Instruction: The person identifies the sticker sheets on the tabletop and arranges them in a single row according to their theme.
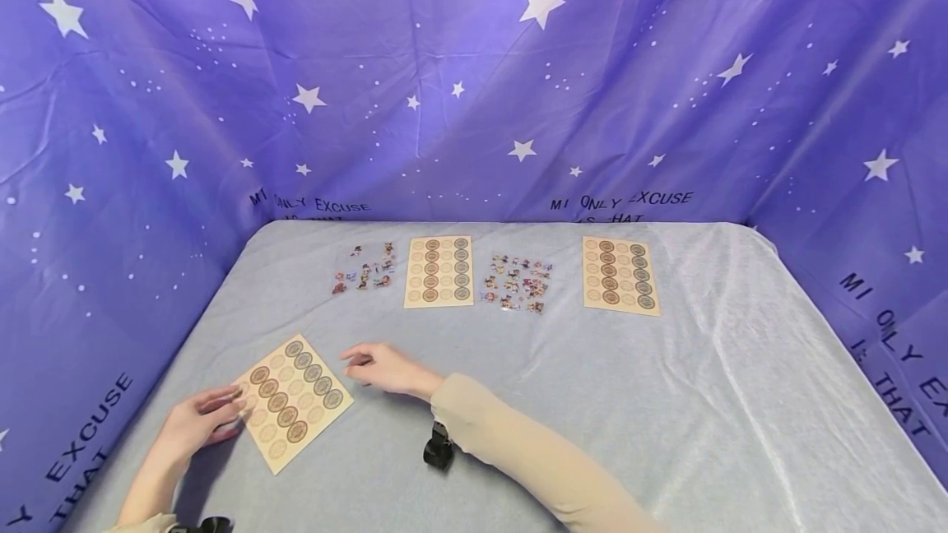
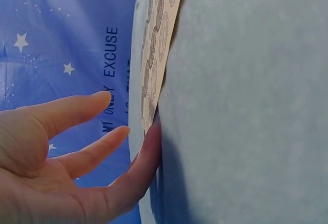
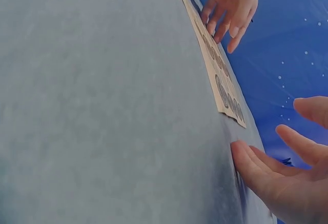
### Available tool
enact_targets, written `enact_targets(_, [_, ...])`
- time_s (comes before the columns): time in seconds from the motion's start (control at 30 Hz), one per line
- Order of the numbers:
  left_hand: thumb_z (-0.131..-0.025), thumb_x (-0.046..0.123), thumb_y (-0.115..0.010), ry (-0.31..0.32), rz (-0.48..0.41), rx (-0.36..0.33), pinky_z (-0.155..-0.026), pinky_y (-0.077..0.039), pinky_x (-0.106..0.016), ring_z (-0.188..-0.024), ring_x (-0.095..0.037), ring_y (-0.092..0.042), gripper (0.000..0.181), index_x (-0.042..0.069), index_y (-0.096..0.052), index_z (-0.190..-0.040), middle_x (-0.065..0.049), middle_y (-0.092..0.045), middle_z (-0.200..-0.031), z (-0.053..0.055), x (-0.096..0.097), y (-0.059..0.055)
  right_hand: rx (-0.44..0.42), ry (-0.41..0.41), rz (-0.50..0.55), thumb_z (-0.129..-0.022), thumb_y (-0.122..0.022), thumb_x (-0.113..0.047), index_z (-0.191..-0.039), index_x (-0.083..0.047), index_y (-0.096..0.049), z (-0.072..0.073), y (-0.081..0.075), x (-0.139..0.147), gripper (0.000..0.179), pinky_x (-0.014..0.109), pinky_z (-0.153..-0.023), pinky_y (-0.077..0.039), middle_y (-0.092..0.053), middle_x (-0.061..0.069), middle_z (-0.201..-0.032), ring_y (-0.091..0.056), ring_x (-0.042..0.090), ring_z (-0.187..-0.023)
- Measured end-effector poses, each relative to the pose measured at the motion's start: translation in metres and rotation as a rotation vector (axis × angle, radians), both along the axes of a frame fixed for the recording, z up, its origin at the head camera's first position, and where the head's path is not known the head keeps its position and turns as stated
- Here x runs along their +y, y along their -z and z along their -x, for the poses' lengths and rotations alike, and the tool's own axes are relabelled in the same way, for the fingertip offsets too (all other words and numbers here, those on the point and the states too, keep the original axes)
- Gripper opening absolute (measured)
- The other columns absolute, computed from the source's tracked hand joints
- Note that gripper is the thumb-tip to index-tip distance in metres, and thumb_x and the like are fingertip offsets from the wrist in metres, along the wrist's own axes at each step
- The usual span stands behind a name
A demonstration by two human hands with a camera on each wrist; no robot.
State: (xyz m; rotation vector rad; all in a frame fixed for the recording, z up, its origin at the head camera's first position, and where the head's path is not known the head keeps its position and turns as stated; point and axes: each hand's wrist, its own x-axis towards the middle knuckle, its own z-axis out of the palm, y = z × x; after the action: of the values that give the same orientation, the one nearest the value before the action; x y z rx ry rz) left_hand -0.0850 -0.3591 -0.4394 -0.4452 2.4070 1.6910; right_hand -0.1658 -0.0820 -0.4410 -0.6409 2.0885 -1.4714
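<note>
A cream sheet of round stickers [image 1: 302, 401] in brown, grey and pale columns lies turned at an angle on the cloth at the front left. At its left corner is my left hand [image 1: 194, 422], fingertips touching the edge; the left wrist view shows the thumb apart from the sheet [image 2: 152, 75]. My right hand [image 1: 388, 368] hovers just off the sheet's right side, fingers loosely bent with nothing between them. In the right wrist view, a gap shows between the right hand [image 3: 287, 178] and the near end of the sheet [image 3: 218, 80].
Along the back of the table [image 1: 711, 418] lie a second round-sticker sheet [image 1: 439, 271], a third one [image 1: 620, 275], and two clear sheets of small colourful figures, one on the left [image 1: 364, 267] and one in the middle [image 1: 515, 282]. Purple star-patterned curtains [image 1: 459, 138] enclose the table.
</note>
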Motion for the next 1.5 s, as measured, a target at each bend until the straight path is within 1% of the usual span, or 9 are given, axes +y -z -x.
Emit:
enact_targets(0.13, [-0.081,0.002,-0.058,-0.005,-0.053,-0.012,-0.067,-0.054,-0.028,-0.070,-0.002,-0.057,0.049,-0.012,-0.038,-0.124,0.000,-0.052,-0.084,0.001,0.000,-0.001,-0.025,0.004,0.012,-0.085,-0.055,-0.014,-0.116,-0.003,-0.056,-0.002,0.002,-0.006,0.033,0.017,-0.064,-0.048,-0.062,0.009,-0.103,-0.062,0.014,-0.078])
enact_targets(0.2, [-0.081,-0.001,-0.056,0.003,-0.049,-0.012,-0.067,-0.054,-0.029,-0.069,-0.003,-0.058,0.064,-0.020,-0.018,-0.129,-0.002,-0.051,-0.084,0.000,0.003,-0.003,-0.042,0.004,0.024,-0.085,-0.054,-0.012,-0.116,-0.002,-0.056,-0.004,0.002,-0.008,0.032,0.017,-0.065,-0.048,-0.062,0.009,-0.103,-0.061,0.012,-0.079])
enact_targets(0.3, [-0.081,-0.005,-0.055,0.003,-0.100,-0.007,-0.067,-0.054,-0.030,-0.068,-0.004,-0.059,0.071,-0.019,-0.007,-0.131,-0.001,-0.053,-0.082,0.000,0.004,-0.002,-0.051,0.002,0.034,-0.085,-0.054,-0.011,-0.116,-0.002,-0.056,-0.007,0.002,-0.012,0.032,0.015,-0.067,-0.047,-0.062,0.009,-0.105,-0.059,0.008,-0.082])
enact_targets(0.63, [-0.082,-0.008,-0.051,0.038,-0.252,-0.018,-0.071,-0.053,-0.031,-0.074,-0.006,-0.059,0.078,-0.013,0.006,-0.134,0.001,-0.057,-0.081,0.003,0.007,0.005,-0.024,0.096,0.065,-0.081,-0.054,0.000,-0.120,0.004,-0.051,-0.018,0.008,-0.022,0.039,0.012,-0.071,-0.046,-0.062,0.012,-0.105,-0.059,0.010,-0.088])
enact_targets(0.83, [-0.083,-0.007,-0.049,0.032,-0.278,-0.044,-0.072,-0.053,-0.030,-0.074,-0.007,-0.059,0.073,-0.016,0.002,-0.134,0.001,-0.059,-0.082,0.007,0.011,0.006,-0.080,0.255,0.080,-0.074,-0.051,0.012,-0.118,0.004,-0.053,-0.024,0.012,-0.028,0.044,0.014,-0.065,-0.046,-0.066,0.009,-0.091,-0.058,0.006,-0.078])
enact_targets(1.07, [-0.084,-0.002,-0.051,0.047,-0.187,-0.035,-0.069,-0.053,-0.025,-0.072,-0.005,-0.059,0.063,-0.016,-0.014,-0.133,0.007,-0.060,-0.076,0.017,0.017,-0.002,-0.223,0.367,0.172,-0.075,-0.050,0.015,-0.117,0.007,-0.052,-0.030,0.011,-0.029,0.042,0.022,-0.062,-0.051,-0.065,0.012,-0.081,-0.060,0.014,-0.073])
enact_targets(1.4, [-0.081,-0.003,-0.054,0.037,-0.103,-0.014,-0.059,-0.052,-0.023,-0.064,-0.003,-0.057,0.067,-0.005,-0.018,-0.138,0.010,-0.060,-0.070,0.050,0.029,-0.010,-0.347,0.424,0.255,-0.072,-0.052,0.017,-0.124,0.002,-0.047,-0.024,0.005,-0.027,0.054,0.028,-0.060,-0.054,-0.063,0.013,-0.079,-0.063,0.019,-0.070])
enact_targets(1.43, [-0.080,-0.002,-0.056,0.038,-0.121,-0.011,-0.059,-0.052,-0.023,-0.064,-0.003,-0.057,0.065,0.004,-0.026,-0.138,0.009,-0.060,-0.071,0.054,0.027,-0.007,-0.355,0.428,0.256,-0.072,-0.053,0.017,-0.125,0.002,-0.046,-0.023,0.005,-0.027,0.055,0.028,-0.060,-0.054,-0.063,0.013,-0.079,-0.063,0.020,-0.070])
enact_targets(1.5, [-0.080,-0.001,-0.056,0.048,-0.093,-0.021,-0.060,-0.051,-0.023,-0.065,-0.002,-0.056,0.065,0.004,-0.026,-0.138,0.011,-0.059,-0.071,0.062,0.025,-0.004,-0.370,0.436,0.257,-0.072,-0.053,0.018,-0.126,0.001,-0.044,-0.022,0.004,-0.027,0.057,0.028,-0.061,-0.054,-0.063,0.014,-0.079,-0.063,0.020,-0.070])
